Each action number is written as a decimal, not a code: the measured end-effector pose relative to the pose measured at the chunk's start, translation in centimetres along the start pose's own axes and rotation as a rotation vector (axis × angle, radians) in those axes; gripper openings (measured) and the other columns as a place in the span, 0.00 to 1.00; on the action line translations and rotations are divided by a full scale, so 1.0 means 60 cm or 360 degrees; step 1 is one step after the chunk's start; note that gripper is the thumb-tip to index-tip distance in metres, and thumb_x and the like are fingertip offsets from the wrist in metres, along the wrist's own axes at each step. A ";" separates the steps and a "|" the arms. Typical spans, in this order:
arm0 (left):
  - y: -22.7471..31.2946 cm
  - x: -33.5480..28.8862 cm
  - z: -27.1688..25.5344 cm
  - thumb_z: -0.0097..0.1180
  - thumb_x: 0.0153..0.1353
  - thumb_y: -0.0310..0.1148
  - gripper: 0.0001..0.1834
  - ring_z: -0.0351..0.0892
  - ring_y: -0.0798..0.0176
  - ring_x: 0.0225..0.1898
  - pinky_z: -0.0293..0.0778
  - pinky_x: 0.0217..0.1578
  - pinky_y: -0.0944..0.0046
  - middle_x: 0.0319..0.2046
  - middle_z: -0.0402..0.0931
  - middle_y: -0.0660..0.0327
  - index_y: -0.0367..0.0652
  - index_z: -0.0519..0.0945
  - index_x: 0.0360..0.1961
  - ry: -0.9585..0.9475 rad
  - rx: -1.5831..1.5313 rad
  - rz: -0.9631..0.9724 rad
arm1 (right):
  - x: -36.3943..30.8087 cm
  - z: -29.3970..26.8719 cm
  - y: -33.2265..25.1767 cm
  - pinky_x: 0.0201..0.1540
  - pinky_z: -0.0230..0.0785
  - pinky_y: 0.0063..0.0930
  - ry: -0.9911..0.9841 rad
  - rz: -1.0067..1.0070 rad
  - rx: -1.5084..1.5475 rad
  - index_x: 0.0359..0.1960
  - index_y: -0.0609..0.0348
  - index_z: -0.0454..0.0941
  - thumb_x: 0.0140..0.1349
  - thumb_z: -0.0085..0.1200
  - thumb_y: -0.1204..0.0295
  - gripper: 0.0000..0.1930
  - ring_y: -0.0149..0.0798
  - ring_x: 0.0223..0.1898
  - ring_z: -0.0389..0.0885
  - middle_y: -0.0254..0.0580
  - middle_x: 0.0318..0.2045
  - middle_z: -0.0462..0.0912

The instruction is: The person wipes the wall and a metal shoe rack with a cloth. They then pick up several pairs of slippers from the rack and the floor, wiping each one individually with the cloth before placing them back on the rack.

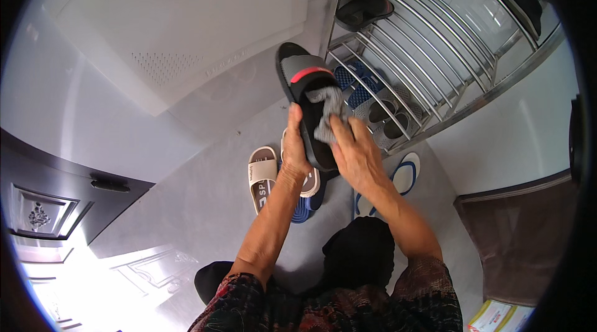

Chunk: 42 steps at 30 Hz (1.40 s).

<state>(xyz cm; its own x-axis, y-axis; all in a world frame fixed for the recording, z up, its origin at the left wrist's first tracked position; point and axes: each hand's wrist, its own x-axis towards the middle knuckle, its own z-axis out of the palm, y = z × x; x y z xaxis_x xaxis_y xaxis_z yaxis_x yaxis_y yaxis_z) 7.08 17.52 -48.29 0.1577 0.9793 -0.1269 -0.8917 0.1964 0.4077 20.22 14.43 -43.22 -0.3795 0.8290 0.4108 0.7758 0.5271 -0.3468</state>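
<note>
A black slide sandal [290,75] with a grey strap and a red band is held up in front of me, its toe pointing away. My left hand [295,145] grips its left edge near the heel, thumb along the side. In my right hand [357,151] is a crumpled grey cloth [329,108], pressed against the footbed just behind the strap. Its fingers are closed on the cloth. Beneath the raised sandal, a beige slide [263,170] with a brown footbed lies on the floor, beside another partly hidden by my left hand.
A metal shoe rack [429,27] stands at the far right, with a black sandal [364,9] on one shelf. Blue slippers [360,83] and grey shoes [395,117] sit lower. White-and-blue flip-flops [405,173] lie right of my arms. A dark cabinet [62,201] is at left.
</note>
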 end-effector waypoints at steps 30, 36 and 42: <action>0.003 -0.022 0.034 0.57 0.57 0.50 0.31 0.80 0.58 0.44 0.77 0.47 0.58 0.47 0.77 0.55 0.40 0.71 0.55 -0.0112 -0.0481 -0.0200 | 0.048 -0.072 0.019 0.44 0.69 0.35 0.0432 0.0216 0.0770 0.51 0.63 0.71 0.51 0.60 0.74 0.24 0.47 0.42 0.76 0.49 0.41 0.74; 0.024 -0.017 0.030 0.53 0.57 0.53 0.35 0.74 0.53 0.52 0.72 0.53 0.53 0.52 0.74 0.51 0.40 0.68 0.58 -0.0228 -0.0494 -0.0038 | 0.012 -0.041 0.004 0.42 0.69 0.35 0.0050 0.0178 0.0666 0.50 0.67 0.70 0.55 0.58 0.72 0.21 0.51 0.39 0.77 0.53 0.39 0.76; 0.026 -0.013 0.022 0.56 0.54 0.54 0.37 0.73 0.50 0.52 0.70 0.55 0.48 0.53 0.72 0.50 0.40 0.68 0.58 -0.0143 -0.0714 -0.0176 | -0.064 -0.039 -0.024 0.36 0.72 0.37 -0.0117 -0.0360 0.0547 0.47 0.57 0.75 0.36 0.67 0.78 0.29 0.47 0.39 0.77 0.45 0.40 0.75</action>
<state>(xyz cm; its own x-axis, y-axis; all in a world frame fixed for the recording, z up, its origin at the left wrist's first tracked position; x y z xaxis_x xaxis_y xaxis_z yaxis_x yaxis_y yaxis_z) 6.13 17.13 -46.39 0.2805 0.9579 -0.0607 -0.9597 0.2786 -0.0377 21.74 10.06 -42.33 -0.5659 0.6895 0.4520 0.4599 0.7190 -0.5211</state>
